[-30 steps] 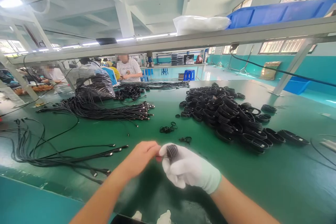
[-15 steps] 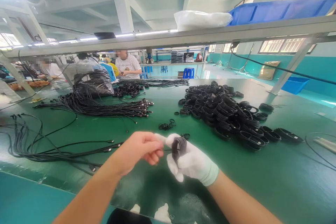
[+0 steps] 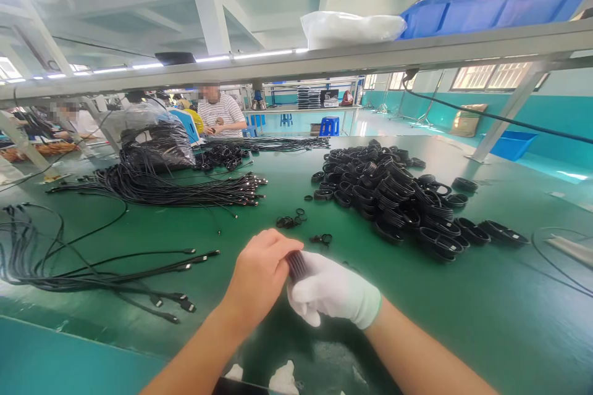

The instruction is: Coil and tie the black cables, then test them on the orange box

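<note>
Between my hands is a small black coiled cable (image 3: 297,265), its loops wound tightly side by side. My right hand (image 3: 328,290), in a white glove, is closed around the coil from the right. My bare left hand (image 3: 262,274) grips it from the left, with the fingers bent over its top and partly covering it. Just beyond my hands lie small black rings (image 3: 288,221) and a few more black rings (image 3: 322,239). Loose black cables (image 3: 139,259) with metal-tipped plugs spread to the left of my left hand.
A big heap of coiled cables (image 3: 384,188) covers the right middle of the green table (image 3: 463,308). Long straight cables (image 3: 185,190) and a plastic bag (image 3: 157,142) lie at the left back. A shelf beam (image 3: 278,65) crosses above. A person (image 3: 222,112) sits across the table.
My left hand has moved right, closing over the top of the coil, which is now more covered. The loose cable plugs beside my left forearm have come into view.
</note>
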A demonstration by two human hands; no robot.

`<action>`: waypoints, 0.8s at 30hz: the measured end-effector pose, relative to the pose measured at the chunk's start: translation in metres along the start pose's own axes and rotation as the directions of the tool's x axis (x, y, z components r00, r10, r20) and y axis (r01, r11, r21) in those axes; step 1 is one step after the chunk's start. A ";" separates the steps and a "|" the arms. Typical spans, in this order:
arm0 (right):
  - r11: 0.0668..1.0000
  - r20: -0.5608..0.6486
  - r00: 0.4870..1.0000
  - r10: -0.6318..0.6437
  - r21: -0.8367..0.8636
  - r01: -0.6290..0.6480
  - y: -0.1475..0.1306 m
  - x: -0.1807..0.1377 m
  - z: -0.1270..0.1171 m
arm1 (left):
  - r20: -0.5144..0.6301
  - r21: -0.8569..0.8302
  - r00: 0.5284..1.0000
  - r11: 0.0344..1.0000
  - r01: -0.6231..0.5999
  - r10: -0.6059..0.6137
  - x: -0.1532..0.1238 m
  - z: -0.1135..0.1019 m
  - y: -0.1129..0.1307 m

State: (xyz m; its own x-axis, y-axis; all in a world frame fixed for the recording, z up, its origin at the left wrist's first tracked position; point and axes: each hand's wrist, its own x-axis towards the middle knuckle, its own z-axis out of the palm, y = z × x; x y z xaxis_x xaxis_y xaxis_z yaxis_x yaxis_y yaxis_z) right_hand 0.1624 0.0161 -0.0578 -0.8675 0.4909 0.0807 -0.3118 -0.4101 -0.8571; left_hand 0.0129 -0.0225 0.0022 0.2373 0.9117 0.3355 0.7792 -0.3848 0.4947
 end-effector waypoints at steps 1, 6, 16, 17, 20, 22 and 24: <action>0.997 0.011 1.000 -0.029 0.067 0.029 0.004 0.001 -0.002 | -0.043 -0.007 0.999 1.000 0.015 -0.015 0.000 0.004 -0.001; 0.935 -0.003 0.999 -0.047 0.351 0.045 0.017 0.006 -0.008 | -0.127 0.043 0.989 0.996 0.082 -0.076 -0.001 0.005 -0.003; 0.994 -0.280 0.955 0.095 -0.028 -0.107 -0.011 0.000 -0.007 | -0.013 0.199 0.951 0.931 0.305 -0.308 0.007 -0.033 -0.006; 0.972 -0.399 0.915 0.055 -0.187 -0.140 -0.019 -0.004 -0.009 | -0.014 0.236 0.945 0.917 0.321 -0.327 0.005 -0.033 -0.016; 0.849 -0.652 0.747 -0.134 -0.464 -0.252 -0.051 -0.023 -0.024 | -0.021 0.343 0.926 0.867 0.360 -0.377 -0.012 -0.032 -0.052; 0.750 -0.760 0.578 -0.295 -0.560 -0.353 -0.070 -0.042 -0.040 | -0.056 0.384 0.913 0.835 0.393 -0.404 -0.032 -0.032 -0.075; 0.649 -0.791 0.423 -0.443 -0.608 -0.457 -0.083 -0.063 -0.057 | -0.119 0.416 0.900 0.802 0.428 -0.418 -0.055 -0.034 -0.091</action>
State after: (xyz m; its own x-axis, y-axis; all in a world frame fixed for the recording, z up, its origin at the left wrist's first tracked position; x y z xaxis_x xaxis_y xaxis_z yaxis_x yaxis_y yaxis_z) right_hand 0.2651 0.0633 -0.0209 0.0775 0.9969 0.0111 0.4297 -0.0233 -0.9027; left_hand -0.0910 -0.0425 -0.0345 -0.1814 0.9647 0.1908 0.9682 0.1412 0.2065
